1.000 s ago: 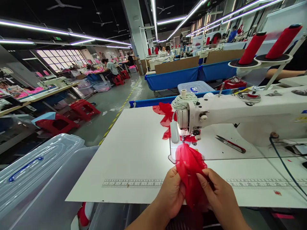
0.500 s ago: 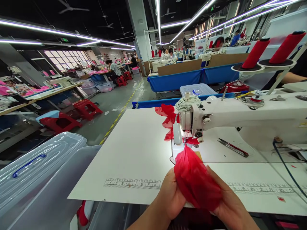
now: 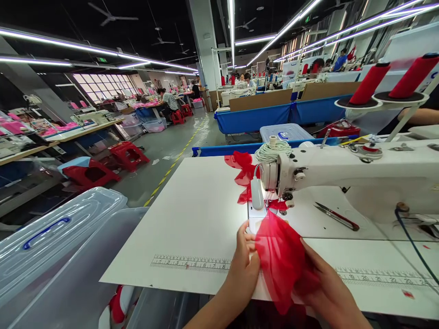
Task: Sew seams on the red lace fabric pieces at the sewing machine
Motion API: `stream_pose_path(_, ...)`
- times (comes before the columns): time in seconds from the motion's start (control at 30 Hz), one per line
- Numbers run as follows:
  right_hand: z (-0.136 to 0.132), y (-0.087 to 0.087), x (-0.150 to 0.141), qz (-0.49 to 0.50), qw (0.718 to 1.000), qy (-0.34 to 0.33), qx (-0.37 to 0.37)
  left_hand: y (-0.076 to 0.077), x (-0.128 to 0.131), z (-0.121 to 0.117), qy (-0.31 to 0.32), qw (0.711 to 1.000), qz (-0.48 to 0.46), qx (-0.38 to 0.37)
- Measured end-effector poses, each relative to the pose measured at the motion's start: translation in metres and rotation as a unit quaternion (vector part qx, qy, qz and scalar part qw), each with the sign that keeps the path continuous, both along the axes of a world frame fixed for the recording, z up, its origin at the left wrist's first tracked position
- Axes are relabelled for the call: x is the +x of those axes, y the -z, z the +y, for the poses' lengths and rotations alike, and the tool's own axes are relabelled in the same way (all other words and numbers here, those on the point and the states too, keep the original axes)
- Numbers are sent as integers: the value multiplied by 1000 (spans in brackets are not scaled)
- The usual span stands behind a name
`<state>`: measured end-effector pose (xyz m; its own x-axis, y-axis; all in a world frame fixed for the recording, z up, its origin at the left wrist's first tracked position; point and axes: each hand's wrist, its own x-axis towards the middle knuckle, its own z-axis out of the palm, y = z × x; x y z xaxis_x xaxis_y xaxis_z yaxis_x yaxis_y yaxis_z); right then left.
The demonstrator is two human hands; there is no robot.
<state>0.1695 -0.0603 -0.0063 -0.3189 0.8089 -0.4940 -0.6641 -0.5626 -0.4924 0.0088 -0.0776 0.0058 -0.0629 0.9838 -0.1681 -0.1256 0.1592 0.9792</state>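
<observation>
A piece of sheer red fabric [image 3: 279,256] runs from under the needle area of a white sewing machine [image 3: 343,164] toward me, spreading over the table's front edge. My left hand [image 3: 243,269] is at its left side, fingers curled and thumb against the fabric edge. On the other side my right hand [image 3: 331,288] grips the fabric, its fingers partly hidden behind the folds. More gathered red fabric [image 3: 244,176] lies behind the machine head, left of it. Thread snips [image 3: 338,217] with red handles rest on the machine bed, right of the needle.
A printed ruler [image 3: 188,263] runs along the front of the white table [image 3: 192,196]. Clear plastic bins [image 3: 68,256] stand at the left. Two red thread cones [image 3: 370,84] sit on the stand at the right. Red stools [image 3: 128,155] and seated people are farther off.
The red fabric has opened out from a bunch into a flatter, longer spread. My left hand has shifted up its left edge. The view has moved slightly.
</observation>
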Motion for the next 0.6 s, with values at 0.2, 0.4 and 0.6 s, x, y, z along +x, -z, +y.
stream_pose_path(0.2,-6,-5,-5,-63,998,5,19,-22,-7,9,149,961,226,55)
stream_pose_path(0.4,-20,-3,-9,-105,987,20,117,-33,8,11,185,982,-14,-19)
stream_pose_path(0.6,-61,44,-23,-201,925,-209,244,-48,11,16,151,937,-299,-99)
